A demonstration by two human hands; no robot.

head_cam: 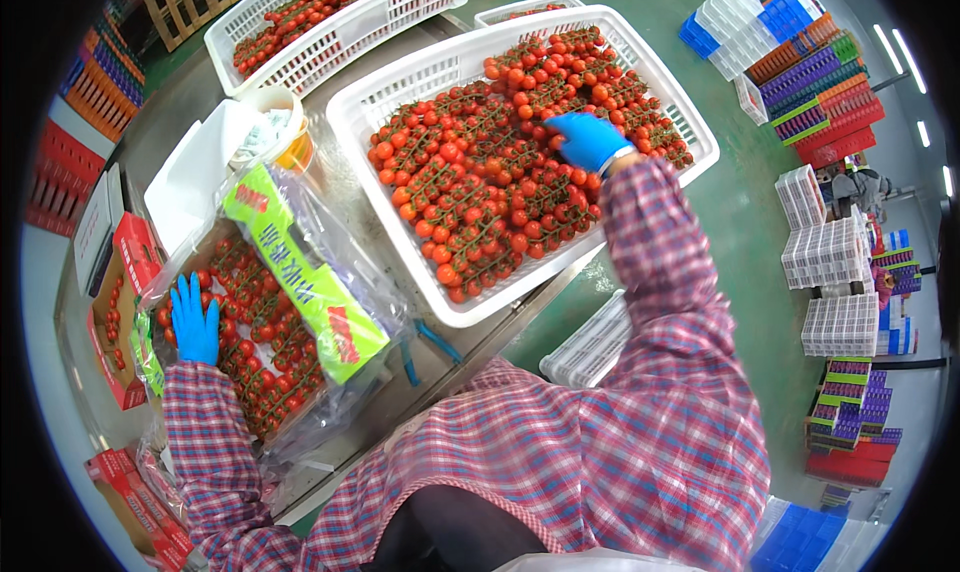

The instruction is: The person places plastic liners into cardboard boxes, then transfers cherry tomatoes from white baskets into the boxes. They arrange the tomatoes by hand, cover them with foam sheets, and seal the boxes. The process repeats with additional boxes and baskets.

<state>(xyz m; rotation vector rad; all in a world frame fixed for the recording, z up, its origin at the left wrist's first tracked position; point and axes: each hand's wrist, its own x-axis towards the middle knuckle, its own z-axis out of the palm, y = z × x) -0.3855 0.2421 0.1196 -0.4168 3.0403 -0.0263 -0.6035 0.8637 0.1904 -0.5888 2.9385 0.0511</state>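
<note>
My left hand [193, 321] wears a blue glove and lies flat, fingers extended, on the cherry tomatoes [259, 347] along the left side of a carton. This carton has a bright green printed flap [307, 272] and a clear plastic liner [352, 261] folded over its sides. In a large white plastic crate [469, 313], red cherry tomatoes on green vines [480, 189] are heaped. My right hand [589, 143], also in a blue glove, reaches onto the heap at the crate's right. Its fingertips touch the tomatoes; whether they grip a vine is hidden.
Blue-handled snips [424, 347] lie on the metal table [330, 174] between carton and crate. Behind are a white bucket [289, 133] and another tomato crate [345, 36]. A red carton [124, 377] stands left. A white crate [589, 347] sits below the table edge.
</note>
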